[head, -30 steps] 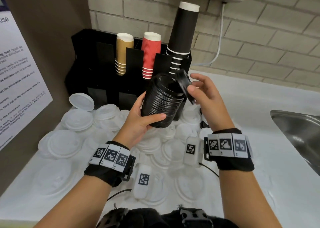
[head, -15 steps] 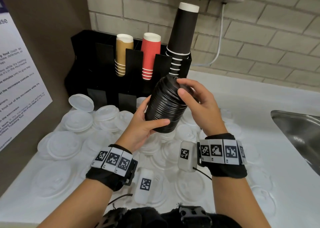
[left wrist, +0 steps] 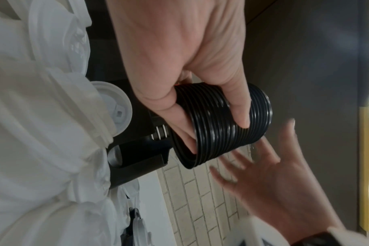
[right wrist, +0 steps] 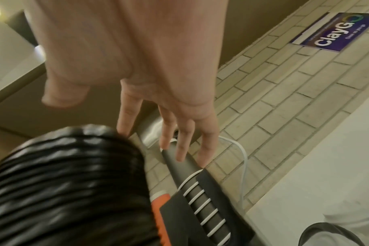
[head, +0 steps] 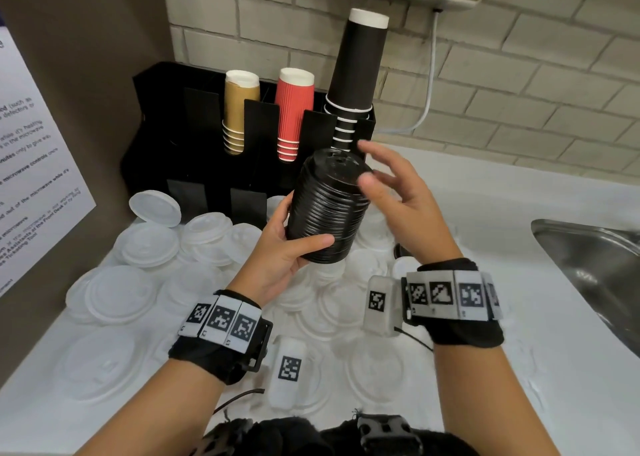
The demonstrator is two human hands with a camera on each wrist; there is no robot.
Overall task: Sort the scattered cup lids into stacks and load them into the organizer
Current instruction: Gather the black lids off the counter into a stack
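counter (head: 467, 213): white, runs across my whole head view, with a brick wall behind it.
sink (head: 595, 268): steel, at the right edge of the counter.
organizer (head: 194, 133): black, stands at the back of the counter against the wall; i see brown cups (head: 239, 113), red cups (head: 294, 113) and a tall stack of black cups (head: 360, 64) upside down in its slots.
white lids (head: 152, 244): scattered loose over the counter in front of the organizer and under my arms, many overlapping.
black lid stack (head: 325, 213): a tall ribbed column of black lids, held tilted in the air in front of the organizer, above the white lids.
left hand (head: 280, 255): wrapped round the lower part of the black lid stack, thumb across the front, fingers behind it.
right hand (head: 398, 196): holds nothing; fingers spread and nearly straight beside the top of the black lid stack. it is blurred, and i cannot tell if the fingertips touch the top lid.
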